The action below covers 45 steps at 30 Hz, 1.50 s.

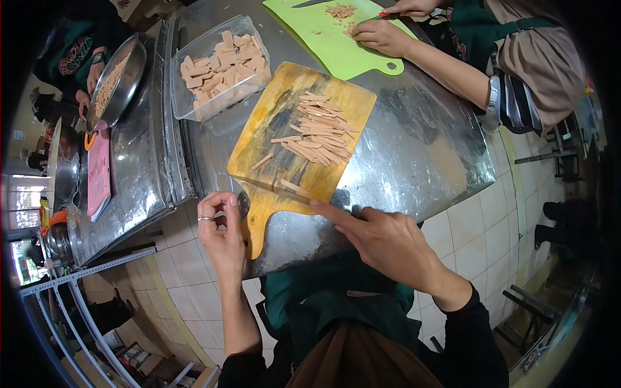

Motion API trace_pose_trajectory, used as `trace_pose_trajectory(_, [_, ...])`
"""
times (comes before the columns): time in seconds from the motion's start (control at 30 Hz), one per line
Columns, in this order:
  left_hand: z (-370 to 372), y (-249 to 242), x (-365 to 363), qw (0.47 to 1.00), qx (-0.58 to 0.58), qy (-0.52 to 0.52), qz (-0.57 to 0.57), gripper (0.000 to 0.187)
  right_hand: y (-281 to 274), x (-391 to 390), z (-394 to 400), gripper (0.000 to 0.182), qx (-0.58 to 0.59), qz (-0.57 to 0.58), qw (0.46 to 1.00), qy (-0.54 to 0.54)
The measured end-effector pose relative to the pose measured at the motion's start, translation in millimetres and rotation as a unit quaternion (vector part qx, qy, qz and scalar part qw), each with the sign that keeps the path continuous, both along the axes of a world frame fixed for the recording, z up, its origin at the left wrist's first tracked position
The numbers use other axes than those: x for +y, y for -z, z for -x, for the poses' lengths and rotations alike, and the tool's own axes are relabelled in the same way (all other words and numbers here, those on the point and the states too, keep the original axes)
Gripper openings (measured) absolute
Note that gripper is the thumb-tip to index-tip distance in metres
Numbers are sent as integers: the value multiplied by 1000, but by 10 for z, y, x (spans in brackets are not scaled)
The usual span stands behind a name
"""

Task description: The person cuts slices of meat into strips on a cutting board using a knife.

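Right hand (394,244) holds knife (279,190) across wooden board (268,119)

Left hand (220,227) raised, fingers (209,204) curled near thumb (235,223); right hand (393,244) palm down, index finger (337,218) extended.

On the tabletop (420,129) there are two boards, one wooden board (259,126) and one green board (310,39), and one plastic box (223,107); at the wooden board, one knife (275,193)
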<state>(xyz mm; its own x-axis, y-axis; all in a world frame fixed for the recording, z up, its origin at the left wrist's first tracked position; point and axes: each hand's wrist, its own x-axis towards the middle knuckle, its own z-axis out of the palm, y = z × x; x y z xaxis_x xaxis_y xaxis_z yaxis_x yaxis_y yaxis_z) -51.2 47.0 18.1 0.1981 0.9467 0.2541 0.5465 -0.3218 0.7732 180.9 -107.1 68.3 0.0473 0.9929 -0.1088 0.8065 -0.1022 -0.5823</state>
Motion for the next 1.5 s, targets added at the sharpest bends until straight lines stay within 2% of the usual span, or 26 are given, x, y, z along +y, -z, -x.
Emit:
trace_pose_trajectory(0.1, [-63,-29,12,1000,-6,16,17,10,-71,81,-62,60,-34,2,999,29])
trace_pose_trajectory(0.17, [-96,-21,50,999,6,47,-12,10,-29,124,-116,59,-45,15,997,57])
trace_pose_trajectory(0.27, [-184,-48,98,997,14,76,-17,9,7,140,-250,57,-9,-28,996,89])
trace_pose_trajectory(0.3, [-229,-74,111,996,15,83,-13,9,33,141,-295,55,21,-4,995,102])
trace_pose_trajectory(0.4, [-374,-221,143,994,12,91,61,12,57,88,-416,56,135,-5,984,114])
trace_pose_trajectory(0.43, [-429,-248,162,992,40,121,13,11,-17,80,-449,54,163,34,977,133])
trace_pose_trajectory(0.5, [-555,-281,208,976,97,179,-83,9,24,7,-537,55,216,-29,966,141])
trace_pose_trajectory(0.67, [-1010,-247,301,925,130,320,-158,12,-145,-136,-687,53,235,-11,941,244])
trace_pose_trajectory(0.8, [-1222,-195,313,885,203,371,-196,17,-77,-258,-711,52,226,-83,940,241])
trace_pose_trajectory(1.1, [-1274,-282,330,861,251,389,-212,22,60,-347,-707,56,213,-105,943,231])
trace_pose_trajectory(1.2, [-1258,-301,318,869,226,395,-193,20,72,-356,-668,57,198,-108,950,216])
trace_pose_trajectory(1.3, [-1123,-419,380,919,158,337,-133,16,17,-381,-585,56,179,-64,960,204])
trace_pose_trajectory(1.4, [-818,-400,579,969,70,206,-119,15,58,-417,-485,52,95,-77,983,134])
trace_pose_trajectory(1.5, [-498,-520,699,982,98,140,-78,14,7,-401,-312,55,40,-60,995,71])
